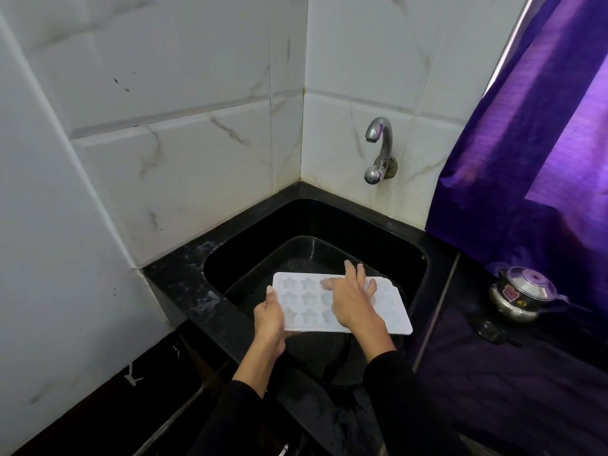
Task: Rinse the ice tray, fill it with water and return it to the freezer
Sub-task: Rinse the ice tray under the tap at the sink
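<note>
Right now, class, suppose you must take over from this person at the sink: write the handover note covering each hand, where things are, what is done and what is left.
Left hand: grips the near left end of the ice tray.
Right hand: fingers spread flat on top of the tray, pressing or rubbing its moulds.
The tray is held roughly level over the black sink. The tap on the wall shows no water running.
Done: tray brought to the sink; whether it is rinsed cannot be told.
Left: rinse, fill with water, carry to the freezer, which is out of view.

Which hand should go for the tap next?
Right. The right hand only rests flat on the ice tray, on the tap side. The left hand grips the tray's left edge and holds it over the sink.
</note>
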`<action>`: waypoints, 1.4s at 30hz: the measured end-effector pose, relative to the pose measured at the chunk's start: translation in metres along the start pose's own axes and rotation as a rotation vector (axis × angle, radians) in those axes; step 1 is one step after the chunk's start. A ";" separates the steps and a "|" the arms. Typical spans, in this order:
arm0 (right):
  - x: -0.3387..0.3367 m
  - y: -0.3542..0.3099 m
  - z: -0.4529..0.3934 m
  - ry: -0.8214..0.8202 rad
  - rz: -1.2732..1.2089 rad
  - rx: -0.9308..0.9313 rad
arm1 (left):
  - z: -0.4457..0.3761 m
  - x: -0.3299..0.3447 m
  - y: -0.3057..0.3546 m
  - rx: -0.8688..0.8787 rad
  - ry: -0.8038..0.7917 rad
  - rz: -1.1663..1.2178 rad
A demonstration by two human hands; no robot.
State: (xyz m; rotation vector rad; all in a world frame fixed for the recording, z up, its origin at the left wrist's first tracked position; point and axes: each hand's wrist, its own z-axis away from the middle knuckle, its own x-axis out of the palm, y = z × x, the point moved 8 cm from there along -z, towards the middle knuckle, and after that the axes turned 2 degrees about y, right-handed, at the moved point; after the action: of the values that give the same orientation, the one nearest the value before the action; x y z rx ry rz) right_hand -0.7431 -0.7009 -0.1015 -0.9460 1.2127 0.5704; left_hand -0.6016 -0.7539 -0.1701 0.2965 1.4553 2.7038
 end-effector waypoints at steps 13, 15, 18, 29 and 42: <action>0.004 -0.005 0.000 -0.010 0.029 -0.002 | 0.002 -0.003 -0.001 0.009 0.022 0.026; 0.003 -0.003 0.000 -0.016 0.027 0.000 | 0.001 -0.003 -0.002 0.004 0.023 0.023; 0.002 0.000 0.000 -0.021 0.035 0.017 | 0.002 -0.001 -0.002 0.011 0.019 -0.002; 0.002 0.001 -0.001 -0.025 0.013 0.010 | -0.004 0.000 -0.006 0.012 0.023 -0.002; 0.011 -0.024 -0.003 -0.055 0.065 -0.113 | -0.010 0.002 -0.012 -0.014 0.037 0.001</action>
State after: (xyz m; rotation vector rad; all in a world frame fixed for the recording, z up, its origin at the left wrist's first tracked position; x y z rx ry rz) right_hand -0.7224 -0.7175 -0.1048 -0.9831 1.1748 0.7183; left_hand -0.6062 -0.7550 -0.1856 0.2486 1.4458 2.7332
